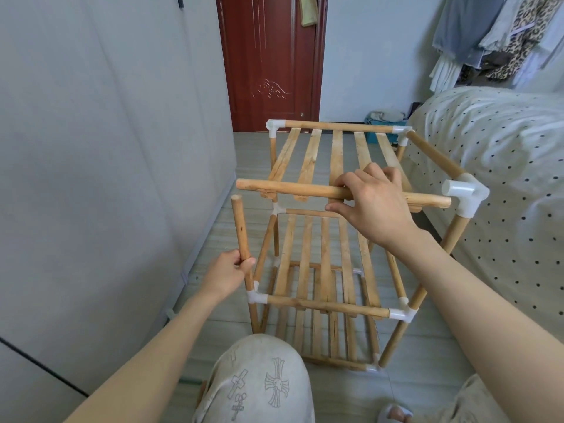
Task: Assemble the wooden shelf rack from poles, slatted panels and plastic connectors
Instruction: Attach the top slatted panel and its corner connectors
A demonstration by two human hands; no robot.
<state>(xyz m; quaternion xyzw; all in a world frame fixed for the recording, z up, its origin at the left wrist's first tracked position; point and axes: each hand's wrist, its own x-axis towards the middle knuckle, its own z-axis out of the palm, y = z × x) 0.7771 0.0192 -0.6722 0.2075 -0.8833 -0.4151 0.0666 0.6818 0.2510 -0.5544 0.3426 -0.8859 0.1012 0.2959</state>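
A wooden shelf rack [329, 306] with three slatted tiers stands on the floor in front of me. My right hand [370, 198] grips the near top rail [293, 190] of the top slatted panel [335, 157]; the rail's right end sits at a white plastic connector [465, 195], its left end is bare. My left hand [230, 271] holds the near-left upright pole [241, 233], whose top end carries no connector and whose foot goes into a white connector [256, 296]. Further white connectors sit at the far corners [274, 126].
A pale wall or wardrobe [106, 148] runs along the left. A bed with a dotted cover [503, 166] stands tight against the rack's right side. A red-brown door [271, 62] is behind. My knee [259, 380] is just before the rack, hanging clothes at upper right.
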